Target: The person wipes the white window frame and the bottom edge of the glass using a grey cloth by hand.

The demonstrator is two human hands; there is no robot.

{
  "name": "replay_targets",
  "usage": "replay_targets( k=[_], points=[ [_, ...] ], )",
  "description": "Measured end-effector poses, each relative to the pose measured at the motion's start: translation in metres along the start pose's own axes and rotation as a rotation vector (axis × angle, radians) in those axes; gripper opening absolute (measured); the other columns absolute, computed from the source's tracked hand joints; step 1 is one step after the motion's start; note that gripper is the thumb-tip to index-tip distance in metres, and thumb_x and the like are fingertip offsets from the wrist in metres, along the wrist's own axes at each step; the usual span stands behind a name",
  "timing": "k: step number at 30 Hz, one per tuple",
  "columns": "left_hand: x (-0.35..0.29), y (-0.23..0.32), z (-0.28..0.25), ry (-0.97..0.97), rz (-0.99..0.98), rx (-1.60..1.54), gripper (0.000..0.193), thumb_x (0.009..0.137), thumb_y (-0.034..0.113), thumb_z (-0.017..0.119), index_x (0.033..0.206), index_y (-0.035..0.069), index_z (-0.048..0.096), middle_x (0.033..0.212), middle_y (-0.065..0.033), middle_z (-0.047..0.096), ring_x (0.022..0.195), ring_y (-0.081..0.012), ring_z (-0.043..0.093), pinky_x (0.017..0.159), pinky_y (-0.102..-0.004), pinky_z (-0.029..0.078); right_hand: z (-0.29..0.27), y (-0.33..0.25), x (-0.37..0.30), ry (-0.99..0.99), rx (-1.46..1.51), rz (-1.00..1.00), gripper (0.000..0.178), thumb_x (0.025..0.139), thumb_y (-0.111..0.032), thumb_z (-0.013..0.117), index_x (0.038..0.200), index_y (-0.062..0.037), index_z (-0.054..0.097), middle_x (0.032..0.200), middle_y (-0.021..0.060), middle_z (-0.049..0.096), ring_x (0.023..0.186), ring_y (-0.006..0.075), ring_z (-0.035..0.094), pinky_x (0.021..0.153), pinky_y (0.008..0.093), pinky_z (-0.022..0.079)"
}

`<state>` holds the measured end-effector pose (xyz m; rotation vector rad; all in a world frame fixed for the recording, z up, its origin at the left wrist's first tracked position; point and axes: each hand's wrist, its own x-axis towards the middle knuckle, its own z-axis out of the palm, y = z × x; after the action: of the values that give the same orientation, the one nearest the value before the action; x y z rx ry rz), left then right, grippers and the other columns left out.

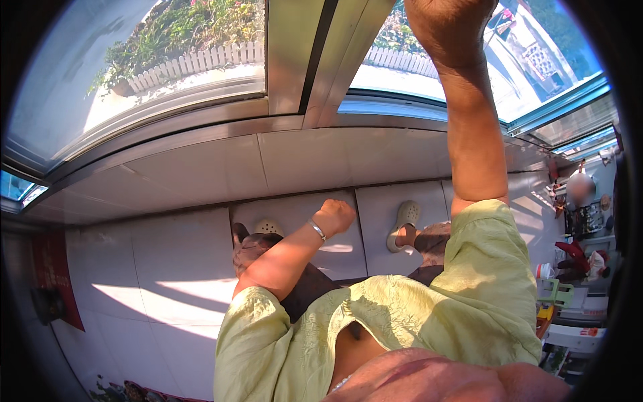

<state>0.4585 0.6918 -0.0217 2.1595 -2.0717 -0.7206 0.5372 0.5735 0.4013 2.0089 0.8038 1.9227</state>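
Facing smooth glass; right hand: fingers cropped, can't tell; left hand: fingers fisted, contents hidden

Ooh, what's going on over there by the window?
Somebody in a light green shirt is reaching up in front of the window with the right hand. The top of the picture cuts that hand off, so I can't tell what it touches or holds. The left hand is lower down, curled up, with a bracelet on the wrist and nothing visible in it. Outside there's a white fence with plants behind it.
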Motion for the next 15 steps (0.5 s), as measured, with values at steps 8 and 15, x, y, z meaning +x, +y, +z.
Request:
replay_targets(
  k=[8, 15],
  points=[
    [-0.003, 0.003, 0.02, 0.057, 0.01, 0.01, 0.016, 0.083, 0.007, 0.056, 0.091, 0.003, 0.07, 0.098, -0.019, 0.069, 0.092, -0.0328, 0.069, 0.079, -0.0439, 0.052, -0.023, -0.168, -0.254, -0.714, 0.246, 0.031, 0.034, 0.079, -0.009, 0.069, 0.112, -0.0147, 0.074, 0.127, -0.0018, 0.064, 0.126, 0.0183, 0.055, 0.099, 0.0336, 0.052],
    [-0.005, -0.002, 0.033, 0.048, -0.035, -0.024, 0.013, 0.082, 0.005, 0.06, 0.091, 0.004, 0.069, 0.099, -0.0173, 0.069, 0.093, -0.0304, 0.069, 0.082, -0.0424, 0.051, 0.017, -0.193, -0.254, -0.706, 0.368, 0.087, 0.034, 0.085, -0.011, 0.064, 0.118, -0.0153, 0.07, 0.137, -0.0005, 0.059, 0.132, 0.0186, 0.049, 0.104, 0.0313, 0.05]
  ],
)
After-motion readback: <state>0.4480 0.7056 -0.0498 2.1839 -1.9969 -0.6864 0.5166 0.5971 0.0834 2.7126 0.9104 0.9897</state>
